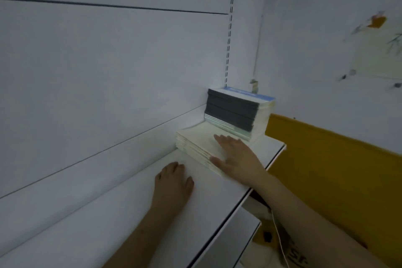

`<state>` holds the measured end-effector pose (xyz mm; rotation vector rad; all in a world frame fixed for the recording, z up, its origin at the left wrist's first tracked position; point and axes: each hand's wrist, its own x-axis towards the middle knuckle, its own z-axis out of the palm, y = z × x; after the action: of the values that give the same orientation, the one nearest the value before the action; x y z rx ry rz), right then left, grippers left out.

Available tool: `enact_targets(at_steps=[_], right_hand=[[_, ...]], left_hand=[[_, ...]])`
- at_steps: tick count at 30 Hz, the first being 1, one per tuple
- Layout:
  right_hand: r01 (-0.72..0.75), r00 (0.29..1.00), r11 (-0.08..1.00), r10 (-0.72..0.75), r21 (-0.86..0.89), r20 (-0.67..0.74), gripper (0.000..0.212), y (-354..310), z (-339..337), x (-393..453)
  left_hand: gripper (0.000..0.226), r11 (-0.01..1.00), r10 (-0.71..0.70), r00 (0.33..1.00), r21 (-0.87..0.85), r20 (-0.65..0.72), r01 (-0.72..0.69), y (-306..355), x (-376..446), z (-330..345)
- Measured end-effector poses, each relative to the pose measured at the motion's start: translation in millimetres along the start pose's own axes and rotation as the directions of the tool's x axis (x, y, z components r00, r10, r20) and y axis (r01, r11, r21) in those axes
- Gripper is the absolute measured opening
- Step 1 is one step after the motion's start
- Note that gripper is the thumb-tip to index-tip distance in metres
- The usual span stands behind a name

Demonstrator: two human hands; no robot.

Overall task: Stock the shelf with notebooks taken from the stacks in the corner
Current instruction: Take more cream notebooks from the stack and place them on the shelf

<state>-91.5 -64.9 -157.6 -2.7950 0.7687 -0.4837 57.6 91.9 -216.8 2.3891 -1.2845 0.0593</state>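
**Two hands on a white shelf, two notebook stacks in the corner**

A white shelf [121,220] runs from the lower left toward the far right corner, backed by a pale panelled wall [97,61] with a slotted upright strip [229,28] rising above the corner.

Two stacks sit at that far end. The taller stack [232,113] stands right in the corner — dark grey spines facing the camera, a few pale green ones at the bottom, and a light cover with a blue band on top. Just in front of it and touching its base lies the low stack [195,143] of cream-coloured notebooks, several thick, flat on the shelf.

The right hand [236,154] lies palm down on the low stack's top cover, fingers spread and extended; the thumb wraps down over the stack's near edge. It presses flat on the cover — whether any notebook is actually pinched between thumb and fingers cannot be told.

The left hand [174,180] rests on the bare shelf just beside the low stack's near left corner, fingers curled loosely downward, holding nothing.

Beyond the shelf's right edge a yellow panel [326,159] slants across, and a lower shelf [235,235] shows beneath
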Motion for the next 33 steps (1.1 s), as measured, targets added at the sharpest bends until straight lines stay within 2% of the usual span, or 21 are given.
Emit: enact_targets(at_steps=[2, 5, 7, 8, 9, 10, 11, 12, 13, 14, 16, 18, 19, 22, 24, 26, 28, 31, 33], right_hand=[[0.059, 0.997, 0.997, -0.057, -0.044, 0.043, 0.076, 16.3, 22.0, 7.9], [0.063, 0.981, 0.995, -0.049, 0.073, -0.186, 0.077, 15.0, 45.1, 5.6], [0.091, 0.946, 0.976, -0.023, 0.197, -0.324, 0.062, -0.5, 56.9, -3.5], [0.102, 0.935, 0.963, -0.007, 0.25, -0.353, 0.056, -11.5, 60.2, -9.7], [0.105, 0.934, 0.947, 0.011, 0.305, -0.357, 0.053, -22.2, 61.8, -15.1], [0.108, 0.937, 0.927, 0.025, 0.358, -0.348, 0.052, -32.1, 61.4, -20.1], [0.128, 0.942, 0.91, 0.013, 0.395, -0.334, 0.053, -40.1, 61.0, -25.0], [0.172, 0.948, 0.897, -0.04, 0.407, -0.315, 0.055, -46.9, 58.5, -29.7], [0.232, 0.95, 0.882, -0.117, 0.409, -0.288, 0.059, -51.9, 53.9, -33.6], [0.287, 0.947, 0.863, -0.188, 0.417, -0.262, 0.063, -54.1, 48.7, -35.5], [0.352, 0.926, 0.831, -0.243, 0.431, -0.288, 0.067, -49.4, 36.1, -33.9], [0.325, 0.907, 0.86, -0.167, 0.393, -0.386, 0.064, -30.4, 28.0, -21.6], [0.277, 0.917, 0.884, -0.126, 0.378, -0.378, 0.065, -17.6, 27.9, -13.6], [0.123, 0.986, 0.965, -0.093, 0.233, -0.137, 0.082, 11.2, 45.8, 1.4], [0.109, 0.984, 0.981, -0.083, 0.16, -0.157, 0.077, 14.3, 59.7, -0.2], [0.06, 0.956, 0.974, 0.007, 0.218, -0.293, 0.059, 9.1, 60.6, -4.0], [0.011, 0.937, 0.966, 0.081, 0.26, -0.339, 0.054, 2.5, 59.1, -7.4], [0.037, 0.948, 0.988, 0.013, 0.15, -0.318, 0.057, -6.2, 60.4, -12.7], [0.082, 0.944, 0.989, -0.037, 0.126, -0.327, 0.051, -8.4, 59.7, -14.9]], left_hand=[[0.083, 1.0, 0.004, 1.0, -0.002, -0.009, -0.004, -2.7, 3.5, 4.7], [0.069, 0.991, -0.042, 0.999, -0.131, -0.025, 0.038, -2.7, 3.3, 1.3], [0.046, 0.945, -0.142, 0.989, -0.304, -0.041, 0.123, 5.0, 1.6, -10.4], [0.037, 0.888, -0.217, 0.976, -0.42, -0.023, 0.188, 10.6, 1.7, -18.8], [0.033, 0.756, -0.295, 0.954, -0.599, 0.05, 0.265, 17.2, 2.5, -27.6], [0.035, 0.51, -0.333, 0.93, -0.799, 0.157, 0.318, 23.4, 4.6, -34.5], [0.042, 0.2, -0.323, 0.91, -0.922, 0.259, 0.333, 26.7, 5.3, -39.1], [0.048, -0.063, -0.319, 0.894, -0.949, 0.314, 0.31, 28.5, 2.9, -43.6], [0.048, -0.222, -0.334, 0.879, -0.935, 0.34, 0.277, 29.9, -0.1, -46.9], [0.044, -0.293, -0.367, 0.86, -0.922, 0.354, 0.254, 29.6, -3.9, -46.8], [0.04, -0.322, -0.475, 0.8, -0.918, 0.367, 0.23, 26.0, -14.7, -43.2], [0.039, -0.308, -0.556, 0.751, -0.928, 0.355, 0.211, 19.9, -24.6, -46.8], [0.036, -0.285, -0.575, 0.746, -0.937, 0.338, 0.205, 17.0, -30.0, -51.3], [0.023, -0.18, -0.631, 0.727, -0.963, 0.271, 0.202, 11.3, -45.0, -62.3], [0.02, -0.121, -0.668, 0.705, -0.97, 0.237, 0.211, 12.7, -51.1, -59.2], [0.018, -0.078, -0.681, 0.701, -0.972, 0.214, 0.222, 17.3, -51.9, -51.1], [0.02, -0.036, -0.677, 0.712, -0.975, 0.185, 0.22, 19.0, -49.3, -44.3], [0.026, -0.041, -0.661, 0.729, -0.979, 0.177, 0.201, 16.5, -44.7, -43.1], [0.025, -0.053, -0.648, 0.739, -0.979, 0.184, 0.197, 14.8, -44.3, -43.0]])
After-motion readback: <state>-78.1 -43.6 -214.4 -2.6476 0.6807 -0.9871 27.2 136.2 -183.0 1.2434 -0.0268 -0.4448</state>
